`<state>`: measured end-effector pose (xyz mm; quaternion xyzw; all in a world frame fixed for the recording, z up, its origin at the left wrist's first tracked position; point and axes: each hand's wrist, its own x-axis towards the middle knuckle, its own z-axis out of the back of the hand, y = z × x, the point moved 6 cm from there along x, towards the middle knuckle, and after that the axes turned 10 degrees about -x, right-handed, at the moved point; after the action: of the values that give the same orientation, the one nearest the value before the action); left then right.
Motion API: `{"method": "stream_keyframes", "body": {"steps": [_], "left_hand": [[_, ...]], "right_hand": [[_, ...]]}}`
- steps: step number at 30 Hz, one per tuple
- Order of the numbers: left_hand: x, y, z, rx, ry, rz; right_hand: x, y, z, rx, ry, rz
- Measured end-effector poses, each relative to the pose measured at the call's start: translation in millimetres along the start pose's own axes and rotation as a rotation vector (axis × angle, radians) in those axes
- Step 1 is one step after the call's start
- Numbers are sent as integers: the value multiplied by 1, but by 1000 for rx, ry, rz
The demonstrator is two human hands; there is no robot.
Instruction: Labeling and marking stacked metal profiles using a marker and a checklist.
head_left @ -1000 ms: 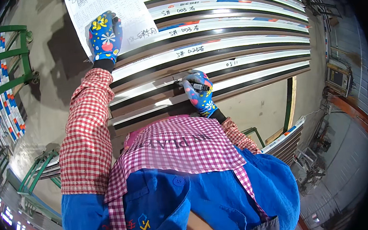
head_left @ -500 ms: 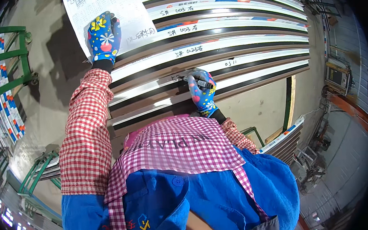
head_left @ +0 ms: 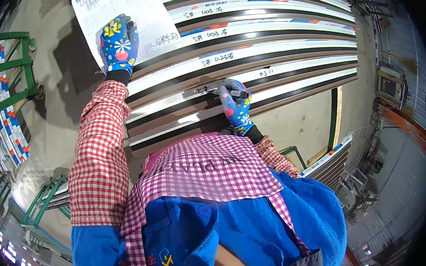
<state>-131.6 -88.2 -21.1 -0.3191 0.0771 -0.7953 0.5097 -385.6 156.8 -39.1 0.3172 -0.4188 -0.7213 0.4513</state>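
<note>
My left hand (head_left: 120, 44), in a blue patterned glove, rests on a printed paper sheet (head_left: 150, 19) with its fingers curled. What those fingers enclose, if anything, is hidden. The sheet lies across the left ends of several long metal profiles (head_left: 291, 48) with white, black and brown bands. My right hand (head_left: 236, 106), gloved alike, is closed around a black marker (head_left: 239, 94). Its tip points left at the white band of a near profile (head_left: 170, 102), beside fresh dark strokes. Similar handwriting marks the profiles farther off.
Green metal racks (head_left: 30, 72) stand on the left, with wrapped profiles (head_left: 1, 104) beside them. At the lower right lies another profile stack (head_left: 327, 159). A boxy machine (head_left: 389, 88) and an orange beam (head_left: 408, 130) are at the right.
More dark strokes show on the near profile's white band. My right hand with the marker has shifted slightly right. My left hand and the sheet have slid slightly left.
</note>
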Motion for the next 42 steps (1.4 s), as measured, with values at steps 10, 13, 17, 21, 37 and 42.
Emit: {"method": "stream_keyframes", "body": {"steps": [10,13,17,21,37,42], "left_hand": [[-1,-1,1,-14,-16,-14],[-1,2,-1,-23,-16,-13],[0,-1,1,-22,-4,-4],[-1,-1,0,-16,2,2],[-1,-2,1,-16,7,-11],[-2,-3,1,-15,-1,-22]], "right_hand": [[0,-20,15,-90,-134,41],[-1,-32,15,-42,-151,-45],[1,-18,18,-76,-171,20],[1,-25,20,-73,-168,-6],[6,-25,29,-124,-188,-6],[4,-41,36,-140,-212,-24]]}}
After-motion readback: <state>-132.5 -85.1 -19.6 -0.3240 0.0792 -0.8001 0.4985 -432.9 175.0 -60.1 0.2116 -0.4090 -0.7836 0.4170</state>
